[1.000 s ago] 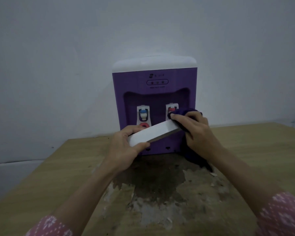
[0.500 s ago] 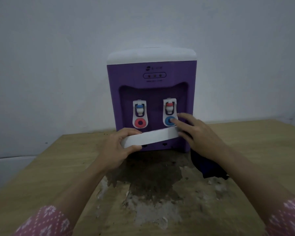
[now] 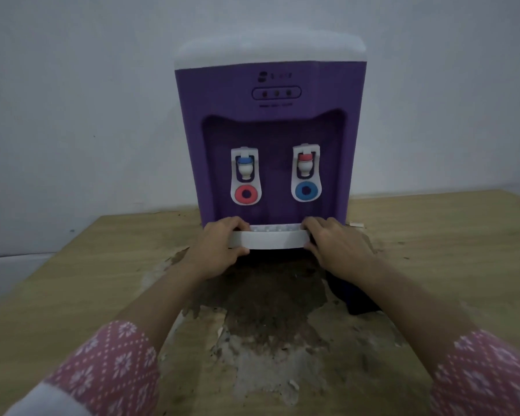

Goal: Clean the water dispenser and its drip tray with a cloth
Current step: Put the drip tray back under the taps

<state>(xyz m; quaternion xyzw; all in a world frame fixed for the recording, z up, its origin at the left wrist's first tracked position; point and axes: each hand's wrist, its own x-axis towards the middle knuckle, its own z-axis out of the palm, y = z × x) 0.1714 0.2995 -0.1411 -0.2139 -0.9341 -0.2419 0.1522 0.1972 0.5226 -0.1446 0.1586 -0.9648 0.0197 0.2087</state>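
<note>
I grip the white drip tray (image 3: 269,239) at each end, left hand (image 3: 219,247) and right hand (image 3: 333,246), seating it at the base of the purple water dispenser (image 3: 270,127). Next it needs an even, level push. The dark cloth (image 3: 354,295) lies on the worktop (image 3: 72,265) under my right wrist.

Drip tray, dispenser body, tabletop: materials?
Drip tray: looks like white moulded plastic, smooth with a dull sheen. Dispenser body: purple plastic, matte, rounded moulded edges. Tabletop: probably wood-grain laminate on board; the surface layer has peeled off in front, baring rough dark core.
</note>
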